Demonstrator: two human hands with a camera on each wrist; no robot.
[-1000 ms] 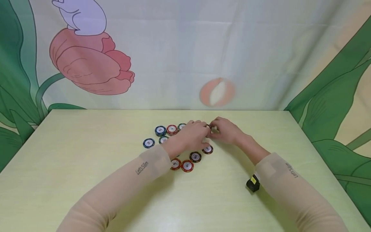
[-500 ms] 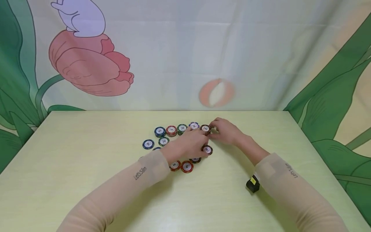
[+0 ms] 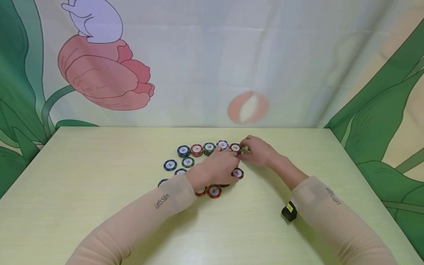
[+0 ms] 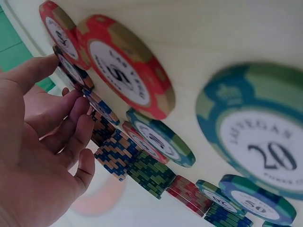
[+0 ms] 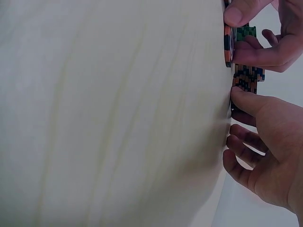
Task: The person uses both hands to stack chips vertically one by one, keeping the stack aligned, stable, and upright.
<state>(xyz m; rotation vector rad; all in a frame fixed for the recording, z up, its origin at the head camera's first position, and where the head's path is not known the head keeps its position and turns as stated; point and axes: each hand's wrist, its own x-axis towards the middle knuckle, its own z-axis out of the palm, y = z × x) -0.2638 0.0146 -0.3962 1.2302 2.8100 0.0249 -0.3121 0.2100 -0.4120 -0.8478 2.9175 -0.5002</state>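
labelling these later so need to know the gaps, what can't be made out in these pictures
Head view: the chip count in the black stack, too small and partly covered by the left hand and right hand.
Head view: much of a blue chip, behind the left sleeve.
Left wrist view: the far side of the green 20 chip, cut off by the right edge.
Right wrist view: most of the green stack, behind the left hand.
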